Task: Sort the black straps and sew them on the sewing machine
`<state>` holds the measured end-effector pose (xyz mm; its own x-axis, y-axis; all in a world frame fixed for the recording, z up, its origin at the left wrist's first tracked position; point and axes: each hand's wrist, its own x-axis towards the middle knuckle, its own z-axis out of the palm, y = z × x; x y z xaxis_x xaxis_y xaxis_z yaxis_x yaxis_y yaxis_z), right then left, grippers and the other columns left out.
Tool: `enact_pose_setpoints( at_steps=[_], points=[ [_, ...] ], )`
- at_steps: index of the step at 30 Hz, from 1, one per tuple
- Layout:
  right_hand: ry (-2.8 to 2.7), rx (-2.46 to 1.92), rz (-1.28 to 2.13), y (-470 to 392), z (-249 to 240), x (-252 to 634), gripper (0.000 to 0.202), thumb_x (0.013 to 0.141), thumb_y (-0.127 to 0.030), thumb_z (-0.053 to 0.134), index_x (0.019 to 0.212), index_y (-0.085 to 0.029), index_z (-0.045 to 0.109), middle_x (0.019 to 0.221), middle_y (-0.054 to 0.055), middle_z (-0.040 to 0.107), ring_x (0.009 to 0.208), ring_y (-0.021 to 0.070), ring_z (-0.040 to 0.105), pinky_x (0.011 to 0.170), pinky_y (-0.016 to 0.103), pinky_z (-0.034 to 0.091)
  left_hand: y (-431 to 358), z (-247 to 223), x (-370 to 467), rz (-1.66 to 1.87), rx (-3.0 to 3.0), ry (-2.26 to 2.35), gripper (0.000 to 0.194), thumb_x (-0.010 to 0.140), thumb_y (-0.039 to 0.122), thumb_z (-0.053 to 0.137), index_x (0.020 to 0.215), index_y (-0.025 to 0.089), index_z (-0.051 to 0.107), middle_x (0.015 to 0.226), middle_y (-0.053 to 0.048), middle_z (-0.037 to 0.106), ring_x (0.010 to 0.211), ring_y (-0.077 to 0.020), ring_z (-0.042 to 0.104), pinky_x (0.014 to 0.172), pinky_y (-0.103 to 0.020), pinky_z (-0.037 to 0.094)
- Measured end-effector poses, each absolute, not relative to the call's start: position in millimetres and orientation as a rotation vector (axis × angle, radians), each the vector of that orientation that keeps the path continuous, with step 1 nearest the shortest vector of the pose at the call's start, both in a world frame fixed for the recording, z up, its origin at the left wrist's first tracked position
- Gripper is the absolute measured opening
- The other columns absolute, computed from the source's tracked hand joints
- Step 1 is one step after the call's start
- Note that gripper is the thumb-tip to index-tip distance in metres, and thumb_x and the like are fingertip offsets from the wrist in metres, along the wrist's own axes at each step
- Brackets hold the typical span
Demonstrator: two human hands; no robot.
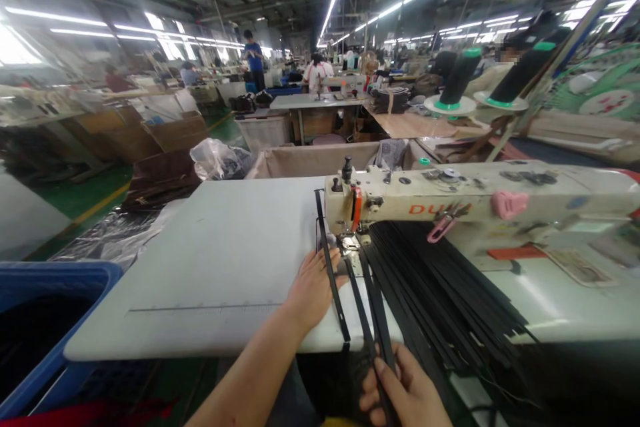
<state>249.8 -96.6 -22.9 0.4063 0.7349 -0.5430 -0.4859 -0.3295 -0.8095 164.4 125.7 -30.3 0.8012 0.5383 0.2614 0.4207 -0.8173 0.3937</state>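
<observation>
My left hand [311, 285] lies on the white table beside the sewing machine's needle area, fingers stretched out and thumb apart. A narrow black strap [340, 312] crosses over its fingers and runs to the table's front edge. Below that edge, my right hand [403, 390] is closed around black strips [367, 310] leading up to the metal needle plate [351, 244]. The sewing machine [420, 197] has a cream body, an orange lever and a pink clip hanging on it. Under its arm a thick bundle of long black strips [440, 280] fans toward the front right.
A blue bin [107, 273] with dark contents stands at the left. Behind the table is a beige-lined container [300, 159]. Two black thread cones [461, 77] stand at the upper right near a green fan [595, 93]. Several people are at other workstations farther back.
</observation>
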Motion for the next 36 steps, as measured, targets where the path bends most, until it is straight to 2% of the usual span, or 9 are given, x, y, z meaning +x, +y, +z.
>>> enact_pose_setpoints(
  at_steps=[3,8,20,24,28,31,33,36],
  points=[
    [-0.260,-1.463,1.223,-93,-21,249,0.069,0.062,-0.076,0.081,0.097,-0.022,0.056,0.065,-0.002,0.071,0.056,0.0169,0.071,0.046,0.023,0.051,127,-31,164,0.538,2.692,0.706,0.042,0.102,0.033,0.056,0.141,0.017,0.055,0.152,-0.011,0.056,0.149,-0.0283,0.042,0.125,-0.053,0.035],
    [-0.256,-1.472,1.200,-86,-25,246,0.077,0.056,-0.081,0.080,0.096,-0.022,0.053,0.061,-0.004,0.068,0.051,0.0159,0.068,0.044,0.023,0.049,129,-35,165,0.566,2.708,0.738,0.044,0.102,0.035,0.056,0.143,0.018,0.054,0.153,-0.011,0.054,0.147,-0.0283,0.044,0.124,-0.053,0.038],
    [-0.340,-1.500,1.121,-71,-18,245,0.075,0.059,-0.082,0.077,0.095,-0.022,0.049,0.058,-0.005,0.068,0.046,0.0143,0.065,0.043,0.023,0.045,128,-40,167,0.587,2.715,0.744,0.048,0.102,0.036,0.056,0.147,0.021,0.049,0.156,-0.010,0.051,0.150,-0.0285,0.040,0.125,-0.056,0.035],
    [-0.338,-1.486,1.112,-67,-18,244,0.074,0.060,-0.080,0.078,0.094,-0.022,0.049,0.059,-0.004,0.069,0.045,0.0139,0.065,0.043,0.023,0.045,133,-46,170,0.676,2.638,0.745,0.041,0.102,0.031,0.054,0.142,0.022,0.054,0.151,-0.009,0.057,0.147,-0.0291,0.045,0.124,-0.056,0.036],
    [-0.342,-1.464,1.119,-64,-19,246,0.073,0.060,-0.079,0.080,0.095,-0.022,0.048,0.059,-0.004,0.070,0.044,0.0142,0.065,0.042,0.023,0.044,154,-50,178,0.813,2.452,0.750,0.029,0.097,0.017,0.052,0.122,0.022,0.066,0.136,-0.008,0.067,0.135,-0.0262,0.057,0.119,-0.050,0.044],
    [-0.349,-1.448,1.113,-63,-21,246,0.073,0.062,-0.078,0.079,0.095,-0.022,0.047,0.060,-0.004,0.070,0.044,0.0141,0.065,0.042,0.022,0.044,177,-45,189,0.825,2.336,0.794,0.025,0.092,0.014,0.053,0.109,0.022,0.070,0.122,-0.008,0.072,0.123,-0.0257,0.064,0.113,-0.046,0.051],
    [-0.349,-1.442,1.110,-63,-22,246,0.073,0.062,-0.078,0.079,0.095,-0.023,0.046,0.060,-0.004,0.070,0.044,0.0138,0.065,0.042,0.022,0.044,192,-39,199,0.810,2.305,0.811,0.025,0.092,0.014,0.054,0.108,0.022,0.071,0.122,-0.008,0.073,0.122,-0.0272,0.064,0.113,-0.046,0.050],
    [-0.341,-1.445,1.107,-61,-23,245,0.074,0.061,-0.079,0.079,0.094,-0.023,0.045,0.060,-0.004,0.070,0.043,0.0133,0.065,0.042,0.021,0.043,212,-32,215,0.801,2.257,0.788,0.031,0.093,0.018,0.056,0.119,0.025,0.071,0.131,-0.007,0.070,0.130,-0.0305,0.059,0.116,-0.048,0.047]
  ],
)
